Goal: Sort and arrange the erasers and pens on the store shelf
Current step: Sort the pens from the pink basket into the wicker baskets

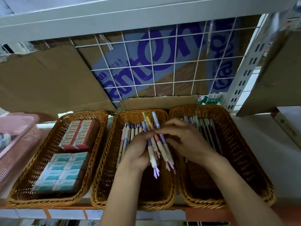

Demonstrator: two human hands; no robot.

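Three wicker baskets stand side by side on the shelf. The left basket (24,181) holds red-wrapped erasers (78,135) at the back and teal-and-white erasers (60,172) at the front. Over the middle basket (104,160), my left hand (138,152) grips a bundle of pastel pens (154,144) from below. My right hand (184,139) pinches the bundle from above. More pastel pens (128,136) lie along that basket's left side. The right basket (241,144) holds grey and pale pens (206,132), partly hidden by my right hand.
A pink plastic crate (17,141) sits at the far left. Behind the baskets a white wire grid (162,66) backs flattened cardboard boxes (48,82). A white shelf upright (244,75) rises at the right, with a cardboard box (276,75) beyond it.
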